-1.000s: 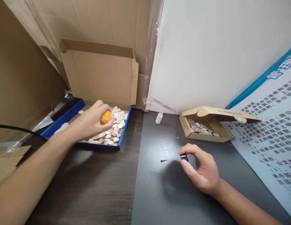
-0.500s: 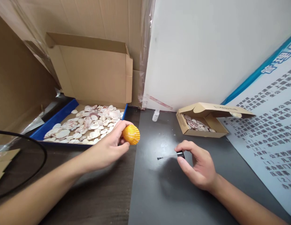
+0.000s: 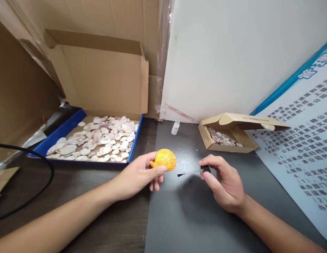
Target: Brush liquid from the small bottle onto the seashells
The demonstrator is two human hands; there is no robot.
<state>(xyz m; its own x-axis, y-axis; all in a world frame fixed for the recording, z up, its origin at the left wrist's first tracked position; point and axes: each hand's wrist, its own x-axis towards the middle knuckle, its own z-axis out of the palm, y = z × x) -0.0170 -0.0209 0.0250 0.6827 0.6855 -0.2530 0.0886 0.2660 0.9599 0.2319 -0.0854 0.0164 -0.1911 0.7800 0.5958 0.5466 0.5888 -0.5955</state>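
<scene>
A ribbed, glossy yellow-orange scallop shell is pinched between the thumb and fingers of my left hand. It is held above the seam between the brown wood surface and the dark grey board. My right hand grips the black cap of a small bottle brush between thumb and fingertips. The brush's thin clear stem points left, and its dark bristles are just below and right of the shell, apart from it. Farther back, a small clear glass bottle with a whitish label stands uncapped.
Left, a blue-sided cardboard box with its lid raised holds many pale shells. Right, a small half-open carton holds more shells. A printed sheet lies at far right; a black cable curves at left.
My left hand has moved right and slightly down with the yellow shell, turning it so its ribbed face shows more. The right hand with the brush has barely shifted.
</scene>
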